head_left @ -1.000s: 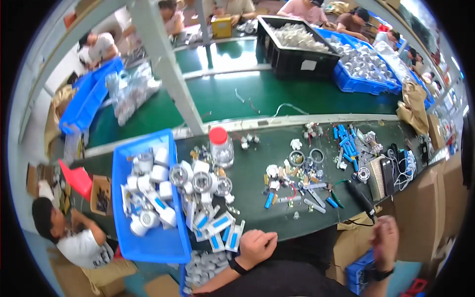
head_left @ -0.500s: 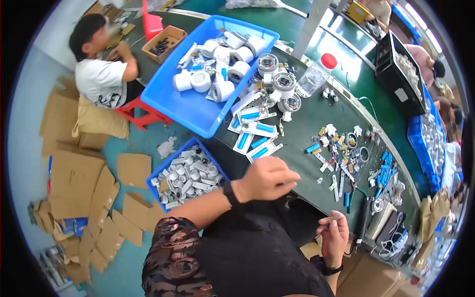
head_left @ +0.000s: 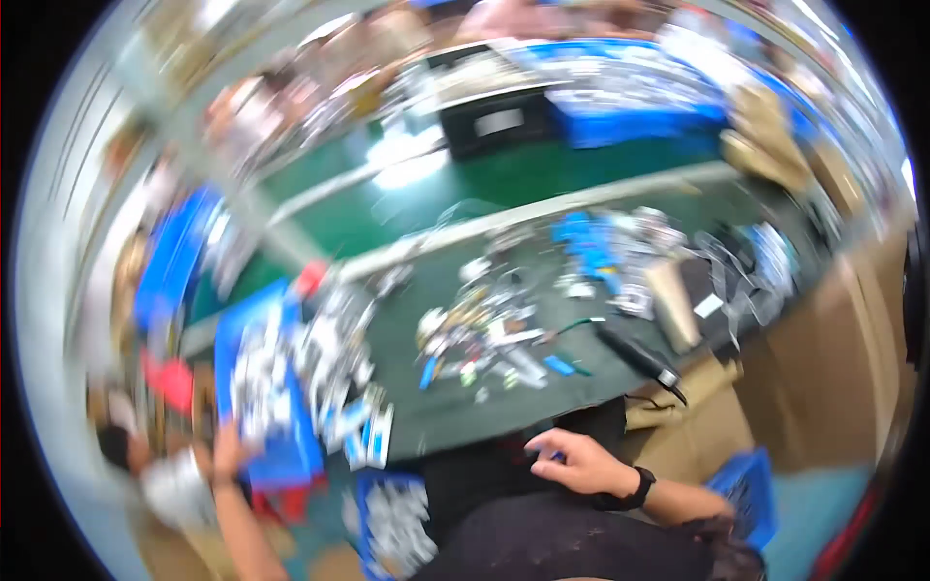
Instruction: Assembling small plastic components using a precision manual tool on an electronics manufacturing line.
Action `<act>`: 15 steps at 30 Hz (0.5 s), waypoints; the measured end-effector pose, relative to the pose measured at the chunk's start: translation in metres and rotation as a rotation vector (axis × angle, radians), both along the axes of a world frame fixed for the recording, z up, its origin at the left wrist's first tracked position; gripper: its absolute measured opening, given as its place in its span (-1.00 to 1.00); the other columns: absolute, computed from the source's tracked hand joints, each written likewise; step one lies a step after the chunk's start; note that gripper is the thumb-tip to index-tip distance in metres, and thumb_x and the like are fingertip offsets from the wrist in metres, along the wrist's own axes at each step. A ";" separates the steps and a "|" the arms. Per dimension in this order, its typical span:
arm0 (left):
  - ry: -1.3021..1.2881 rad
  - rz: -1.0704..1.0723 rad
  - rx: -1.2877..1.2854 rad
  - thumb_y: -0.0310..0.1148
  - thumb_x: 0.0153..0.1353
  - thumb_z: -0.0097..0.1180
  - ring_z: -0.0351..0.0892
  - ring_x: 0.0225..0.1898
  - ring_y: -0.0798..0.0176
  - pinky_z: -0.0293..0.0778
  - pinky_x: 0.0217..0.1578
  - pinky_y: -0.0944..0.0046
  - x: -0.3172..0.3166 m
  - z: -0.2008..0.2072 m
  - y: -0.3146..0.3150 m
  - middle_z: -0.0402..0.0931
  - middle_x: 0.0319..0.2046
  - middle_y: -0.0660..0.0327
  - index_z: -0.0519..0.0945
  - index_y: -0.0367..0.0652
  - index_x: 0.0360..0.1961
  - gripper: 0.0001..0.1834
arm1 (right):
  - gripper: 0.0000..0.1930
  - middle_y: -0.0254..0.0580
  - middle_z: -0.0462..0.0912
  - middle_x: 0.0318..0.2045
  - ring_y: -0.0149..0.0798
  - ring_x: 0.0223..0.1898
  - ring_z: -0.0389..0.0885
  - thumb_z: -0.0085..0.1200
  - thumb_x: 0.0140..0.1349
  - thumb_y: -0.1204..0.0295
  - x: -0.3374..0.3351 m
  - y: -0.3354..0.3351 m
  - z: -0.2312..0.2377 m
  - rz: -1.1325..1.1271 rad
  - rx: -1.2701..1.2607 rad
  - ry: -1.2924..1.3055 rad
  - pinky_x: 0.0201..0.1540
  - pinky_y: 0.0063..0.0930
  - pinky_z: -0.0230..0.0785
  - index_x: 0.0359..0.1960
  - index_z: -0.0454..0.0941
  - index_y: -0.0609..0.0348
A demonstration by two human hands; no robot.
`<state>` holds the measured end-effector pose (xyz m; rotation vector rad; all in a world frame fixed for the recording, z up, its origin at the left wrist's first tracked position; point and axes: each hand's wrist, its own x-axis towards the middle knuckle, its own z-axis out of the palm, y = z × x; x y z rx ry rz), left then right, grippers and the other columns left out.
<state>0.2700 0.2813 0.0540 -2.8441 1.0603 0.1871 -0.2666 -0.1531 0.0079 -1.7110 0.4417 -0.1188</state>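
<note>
Busy workshop, green belt (head_left: 601,165) running behind a dark green table (head_left: 436,416), loads of bins and people across the way, all pretty smeared since the view is blurry. On the left there's a blue bin (head_left: 308,450) with a heap of white parts (head_left: 260,373) in it, and the left hand (head_left: 232,450) is right at its near end. Can't tell if it's touching the rim or just over it, and can't tell if that grip is clamped on anything either, too much blur. Right hand (head_left: 581,465) is out in front of the body by the near table edge, finger and thumb apart, nothing I can make out between them. As for how far along, I'd call it mid-job: the bin has a good load, with bare blue showing at its near end, but plenty is lying loose. There's a pile of white and silver parts (head_left: 334,334) just beside the bin, some white pieces with blue patches (head_left: 368,433) near the table edge, a scatter of small bits (head_left: 484,329) mid-table and a bunch of blue pieces (head_left: 586,247) further right. The black-handled tool (head_left: 635,353) lies on the table with neither hand on it. Nothing's obviously set apart as finished, though the blur could be hiding it.
</note>
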 end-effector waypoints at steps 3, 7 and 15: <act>0.061 -0.139 -0.148 -0.24 0.05 0.44 0.58 0.05 -0.15 0.52 0.06 0.00 0.012 -0.034 0.031 0.59 0.04 -0.14 0.43 -0.22 0.30 -0.22 | -0.62 -0.14 0.70 -0.27 -0.20 -0.21 0.71 0.19 0.35 0.21 -0.005 0.006 -0.014 0.016 -0.046 -0.033 -0.11 -0.32 0.54 0.09 0.56 0.15; 0.359 0.020 -0.045 -0.16 0.07 0.39 0.57 0.07 -0.26 0.52 0.03 -0.04 0.039 -0.036 -0.013 0.58 0.05 -0.28 0.23 -0.17 0.46 -0.04 | -0.58 -0.13 0.72 -0.18 -0.19 -0.13 0.71 0.18 0.37 0.16 -0.008 0.018 -0.025 -0.150 -0.026 -0.109 -0.02 -0.33 0.53 0.11 0.56 0.19; -0.189 -0.332 -0.033 0.02 0.04 0.37 0.60 0.01 -0.28 0.50 0.03 -0.08 0.097 -0.050 0.025 0.64 -0.07 -0.24 0.57 -0.16 0.18 -0.28 | -0.58 -0.20 0.67 -0.26 -0.25 -0.18 0.66 0.16 0.39 0.14 -0.011 0.010 -0.027 -0.200 -0.083 -0.196 -0.04 -0.37 0.49 0.11 0.54 0.18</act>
